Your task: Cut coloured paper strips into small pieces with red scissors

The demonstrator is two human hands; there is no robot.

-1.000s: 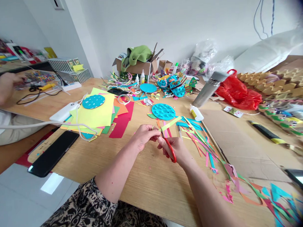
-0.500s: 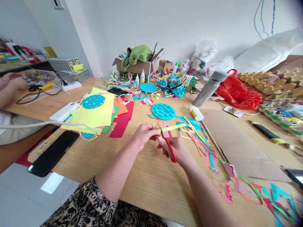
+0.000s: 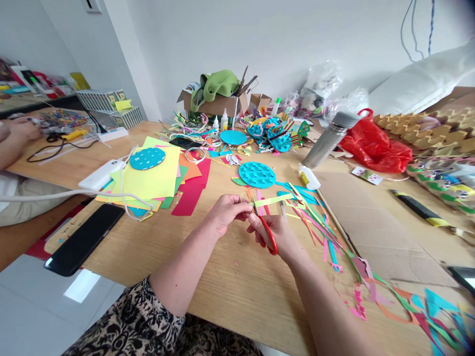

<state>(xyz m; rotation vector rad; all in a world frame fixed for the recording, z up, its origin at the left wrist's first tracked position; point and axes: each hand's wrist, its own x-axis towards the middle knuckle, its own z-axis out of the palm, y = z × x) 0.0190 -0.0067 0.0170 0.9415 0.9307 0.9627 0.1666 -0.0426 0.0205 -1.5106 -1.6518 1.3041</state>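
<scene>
Head view: yellow paper strip [image 3: 275, 199] at the scissors [image 3: 270, 234]

The left hand [image 3: 230, 212] pinches the near end between its fingers, the rest jutting out above the tabletop [image 3: 221, 272]; the right hand [image 3: 282, 236] has its fingers curled around the scissors. Likely light, bendy and easily torn, the yellow paper strip seems best held close beside the scissors. Beyond lies a blue disc [image 3: 256, 175].

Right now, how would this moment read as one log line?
left hand: holding yellow paper strip | right hand: holding scissors at the strip | beyond hands: blue disc, white bottle
</scene>
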